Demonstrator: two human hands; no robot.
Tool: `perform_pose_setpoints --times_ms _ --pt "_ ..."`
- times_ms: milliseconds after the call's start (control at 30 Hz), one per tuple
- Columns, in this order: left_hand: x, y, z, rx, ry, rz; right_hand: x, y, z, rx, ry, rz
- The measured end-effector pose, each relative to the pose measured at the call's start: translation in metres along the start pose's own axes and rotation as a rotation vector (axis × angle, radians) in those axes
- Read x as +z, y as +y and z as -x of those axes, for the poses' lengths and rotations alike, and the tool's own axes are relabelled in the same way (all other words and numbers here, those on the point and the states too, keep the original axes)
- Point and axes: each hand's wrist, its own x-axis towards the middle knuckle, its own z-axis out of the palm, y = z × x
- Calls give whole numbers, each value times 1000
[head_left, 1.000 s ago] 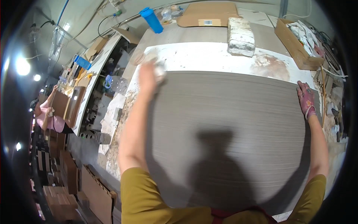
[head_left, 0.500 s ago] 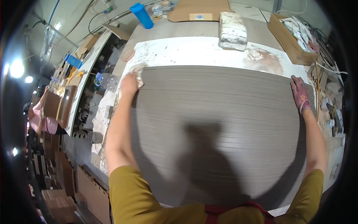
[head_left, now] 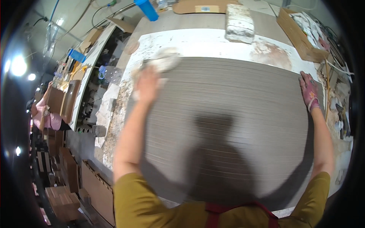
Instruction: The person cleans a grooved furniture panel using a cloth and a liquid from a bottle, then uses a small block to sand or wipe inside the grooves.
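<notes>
A large grey panel with fine grooves (head_left: 228,91) lies flat in front of me. At its far left corner my left hand (head_left: 148,83), bare and a little blurred, presses a whitish cloth (head_left: 167,60) against the surface. Part of the cloth spreads past the fingers over the panel's far edge, and the rest is under the hand. My right hand (head_left: 310,90), in a pink patterned glove, rests flat on the panel near its right edge, fingers stretched forward and holding nothing.
Beyond the panel, a white stained board (head_left: 197,40) bears a worn whitish block (head_left: 239,23). A cardboard box of cloths (head_left: 304,38) stands at the far right, a blue bottle (head_left: 147,9) at the far left. Left, a person in pink (head_left: 49,116) works beside boxes.
My left hand has swept the cloth rightward along the panel's far left corner, and the cloth has spread out. My right hand stays on the panel. The view has shifted slightly.
</notes>
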Motion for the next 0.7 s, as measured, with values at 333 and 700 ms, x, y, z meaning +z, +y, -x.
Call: perform_pose_setpoints --times_ms 333,700 --pt "-80 201 51 259 -74 660 16 13 -12 0 -40 -29" --pt "-44 -132 139 -456 119 153 14 -5 -16 -31 5 -62"
